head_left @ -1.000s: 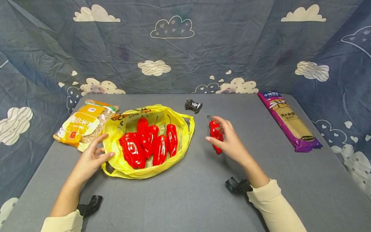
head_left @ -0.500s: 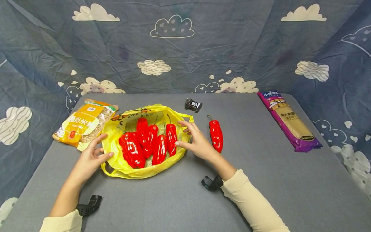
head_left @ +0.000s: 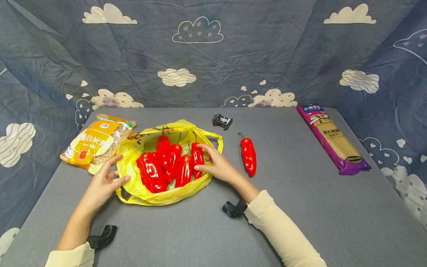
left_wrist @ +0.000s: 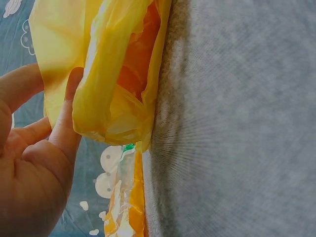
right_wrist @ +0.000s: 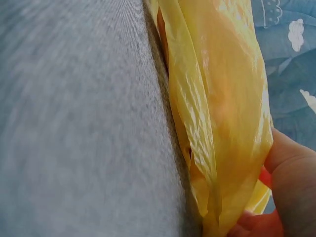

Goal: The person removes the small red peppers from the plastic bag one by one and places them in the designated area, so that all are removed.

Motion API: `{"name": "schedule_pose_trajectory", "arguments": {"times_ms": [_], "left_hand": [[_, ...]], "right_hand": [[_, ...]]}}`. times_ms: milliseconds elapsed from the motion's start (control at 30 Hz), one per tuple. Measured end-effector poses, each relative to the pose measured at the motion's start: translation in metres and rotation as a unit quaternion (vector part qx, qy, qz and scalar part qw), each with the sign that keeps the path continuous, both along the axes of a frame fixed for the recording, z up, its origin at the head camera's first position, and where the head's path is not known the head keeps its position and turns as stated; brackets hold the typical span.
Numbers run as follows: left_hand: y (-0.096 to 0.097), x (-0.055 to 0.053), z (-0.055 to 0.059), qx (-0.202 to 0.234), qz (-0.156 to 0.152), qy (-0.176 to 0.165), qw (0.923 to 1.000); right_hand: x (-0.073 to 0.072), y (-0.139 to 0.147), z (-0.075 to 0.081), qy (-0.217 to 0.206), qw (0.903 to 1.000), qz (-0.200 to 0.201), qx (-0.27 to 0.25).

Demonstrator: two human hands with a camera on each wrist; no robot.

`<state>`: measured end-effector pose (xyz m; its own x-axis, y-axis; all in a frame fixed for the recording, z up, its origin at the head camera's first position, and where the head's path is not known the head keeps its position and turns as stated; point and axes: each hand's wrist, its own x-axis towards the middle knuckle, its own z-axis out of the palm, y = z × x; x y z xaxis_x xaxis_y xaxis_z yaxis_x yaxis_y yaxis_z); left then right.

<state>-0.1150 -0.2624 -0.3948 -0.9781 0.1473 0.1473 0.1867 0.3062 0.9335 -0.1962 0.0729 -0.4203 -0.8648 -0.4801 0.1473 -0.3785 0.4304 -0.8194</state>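
A yellow plastic bag (head_left: 140,194) lies spread with its mouth facing up, several red peppers (head_left: 151,172) inside. At its left rim my left hand (head_left: 101,183) holds the bag, thumb inside and fingers outside; the left wrist view shows the film (left_wrist: 106,98) between them. My right hand (head_left: 218,165) reaches over the right rim, its thumb and index finger spread at the rightmost pepper in the bag (head_left: 197,159). In the right wrist view the bag's side (right_wrist: 227,98) hides most of those fingers. Another red pepper (head_left: 248,157) lies on the table right of the bag.
An orange noodle packet (head_left: 96,142) lies left of the bag on the grey table (head_left: 186,237). Behind the bag is a small black wrapped packet (head_left: 221,121). A long purple pasta packet (head_left: 333,141) lies at the far right, before a cloud-patterned cloth (head_left: 247,44).
My right hand has left the pepper on the table and moved left to the pepper at the bag's right side. The left hand stays at the bag's rim.
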Motion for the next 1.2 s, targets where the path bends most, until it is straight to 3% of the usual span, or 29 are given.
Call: {"name": "schedule_pose_trajectory", "arguments": {"times_ms": [333,600,700,833,1067,1200], "left_hand": [[-0.001,0.0,-0.002,-0.003,0.005,-0.004,1.0],[-0.001,0.0,-0.002,0.009,0.002,-0.011,0.9999],[-0.001,-0.001,-0.002,0.009,0.0,-0.01,0.9999],[-0.001,-0.001,-0.002,0.003,0.001,-0.009,1.0],[-0.002,0.0,-0.002,0.0,0.003,-0.014,0.9999],[-0.001,0.001,-0.002,-0.013,0.007,-0.014,0.9998]], "right_hand": [[-0.005,-0.008,0.004,-0.014,0.999,0.007,0.042],[-0.001,-0.01,0.01,-0.102,0.9935,0.044,-0.023],[0.008,-0.009,0.023,-0.12,0.9897,0.058,-0.051],[0.023,-0.006,0.045,-0.106,0.9902,0.067,-0.061],[0.035,0.002,0.067,-0.078,0.9885,0.076,-0.105],[0.04,0.015,0.084,-0.042,0.9869,0.051,-0.148]]}}
